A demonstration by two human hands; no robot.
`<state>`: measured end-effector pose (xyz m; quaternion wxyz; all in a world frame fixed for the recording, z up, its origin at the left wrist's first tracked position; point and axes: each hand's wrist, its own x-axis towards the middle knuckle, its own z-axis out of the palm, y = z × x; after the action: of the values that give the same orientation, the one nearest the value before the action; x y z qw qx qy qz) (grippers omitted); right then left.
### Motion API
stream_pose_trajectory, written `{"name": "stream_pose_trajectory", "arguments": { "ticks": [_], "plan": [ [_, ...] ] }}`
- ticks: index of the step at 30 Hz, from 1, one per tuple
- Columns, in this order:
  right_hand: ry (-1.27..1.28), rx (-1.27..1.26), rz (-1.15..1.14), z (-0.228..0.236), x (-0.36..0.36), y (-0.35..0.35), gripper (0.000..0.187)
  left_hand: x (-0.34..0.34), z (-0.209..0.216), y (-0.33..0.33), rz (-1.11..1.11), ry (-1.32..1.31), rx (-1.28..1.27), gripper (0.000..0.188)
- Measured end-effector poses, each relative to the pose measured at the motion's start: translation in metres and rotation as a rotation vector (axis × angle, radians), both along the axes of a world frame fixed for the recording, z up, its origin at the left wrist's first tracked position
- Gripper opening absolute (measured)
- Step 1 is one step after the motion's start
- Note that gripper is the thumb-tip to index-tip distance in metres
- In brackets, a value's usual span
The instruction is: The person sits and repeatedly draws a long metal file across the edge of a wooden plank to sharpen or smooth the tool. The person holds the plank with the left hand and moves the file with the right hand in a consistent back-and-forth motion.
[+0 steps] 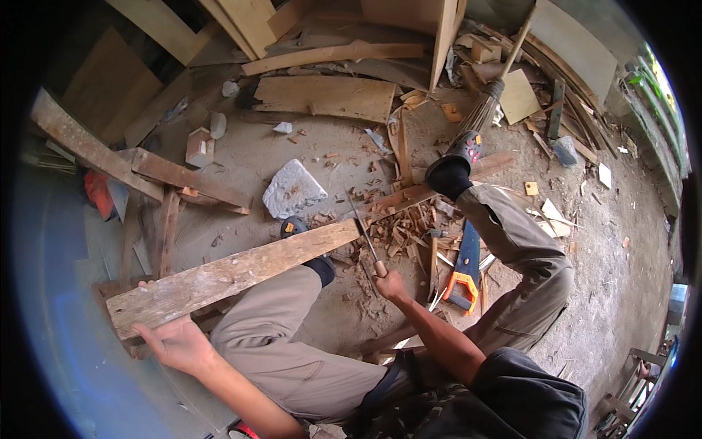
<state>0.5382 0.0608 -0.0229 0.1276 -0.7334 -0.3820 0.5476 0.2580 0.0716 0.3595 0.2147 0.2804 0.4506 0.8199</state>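
Observation:
My left hand (179, 342) grips the near left end of a weathered wooden plank (234, 274), thumb on the near edge and fingertips showing at the far edge. The plank slopes up to the right above my left leg, its far end by the wood chips. My right hand (393, 285) is closed round the wooden handle of a long-bladed knife (369, 245). Its thin blade points away from me, beside the plank's far end; whether it touches the wood I cannot tell. A handsaw (466, 267) with an orange and black handle lies right of my right hand.
Wood chips (402, 230) are heaped between my feet. Beyond are a pale stone block (292, 189), a broad board (325, 99) and a broom (482, 110). A rough wooden frame (168, 190) stands at left. Offcuts (563, 88) lie along the far right wall.

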Motion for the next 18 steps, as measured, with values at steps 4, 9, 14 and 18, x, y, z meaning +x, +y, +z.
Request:
{"name": "stream_pose_trajectory", "arguments": {
  "ticks": [4,9,14,18],
  "plan": [
    [0.102,0.028,0.054,0.000,-0.004,0.013,0.045,0.015,0.012,-0.002,-0.008,0.031,0.043,0.072],
    [0.265,0.280,-0.084,0.012,-0.016,0.015,0.030,0.013,0.011,0.000,-0.143,0.080,0.121,0.072],
    [0.401,0.358,-0.151,0.127,0.008,0.060,0.040,0.014,0.010,0.004,-0.015,0.049,0.055,0.070],
    [0.642,0.860,-0.298,0.221,0.028,0.089,0.022,-0.006,-0.002,-0.010,0.033,0.191,-0.092,0.064]
  ]
}}
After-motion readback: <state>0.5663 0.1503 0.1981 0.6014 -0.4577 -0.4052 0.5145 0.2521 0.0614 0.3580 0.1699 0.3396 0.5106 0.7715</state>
